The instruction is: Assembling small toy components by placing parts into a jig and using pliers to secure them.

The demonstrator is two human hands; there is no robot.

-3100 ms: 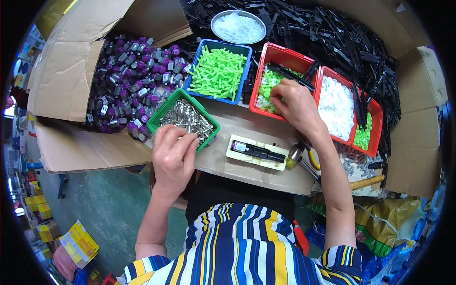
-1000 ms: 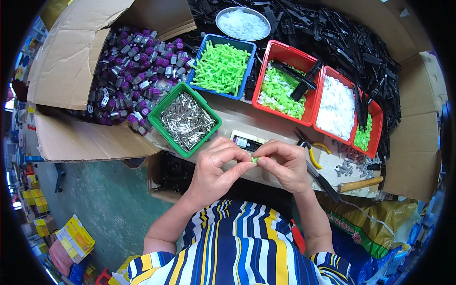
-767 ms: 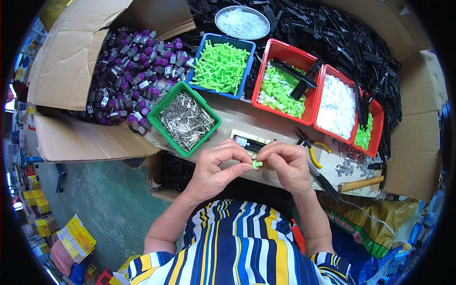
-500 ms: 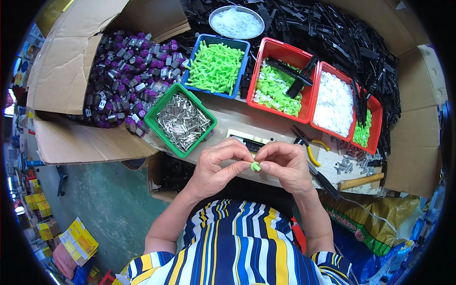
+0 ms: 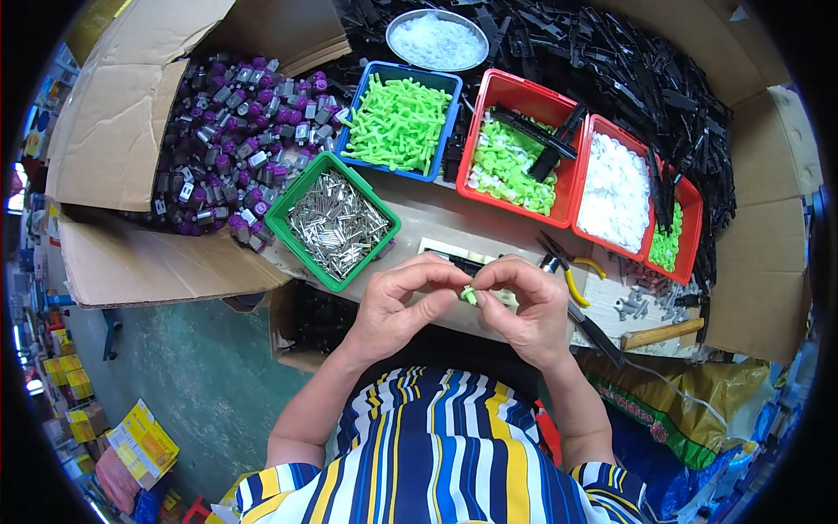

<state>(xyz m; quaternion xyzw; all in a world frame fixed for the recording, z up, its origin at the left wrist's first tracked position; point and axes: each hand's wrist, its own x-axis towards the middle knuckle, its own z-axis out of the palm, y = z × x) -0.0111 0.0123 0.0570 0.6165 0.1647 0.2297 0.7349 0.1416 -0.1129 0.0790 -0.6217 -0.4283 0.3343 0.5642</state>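
A small green plastic part (image 5: 470,295) is pinched between the fingertips of both hands, above the near edge of the bench. My left hand (image 5: 403,301) closes thumb and forefinger on its left side. From the other side, my right hand (image 5: 526,310) grips it the same way. Fingertips cover much of the part, so its full shape is hidden. Just behind the fingers lies a pale fixture (image 5: 432,245) with a black piece in it, partly covered by my hands.
Ahead are a green bin (image 5: 390,229) of metal pins, a blue bin (image 5: 456,87) of green parts and red bins (image 5: 572,210) of green and white parts. Pliers (image 5: 573,288) and a hammer (image 5: 659,334) lie right. Purple-and-grey pieces (image 5: 236,122) fill a carton at left.
The green part has turned between my fingertips and now shows a different side. My right fingers have shifted slightly; both hands stay in nearly the same place.
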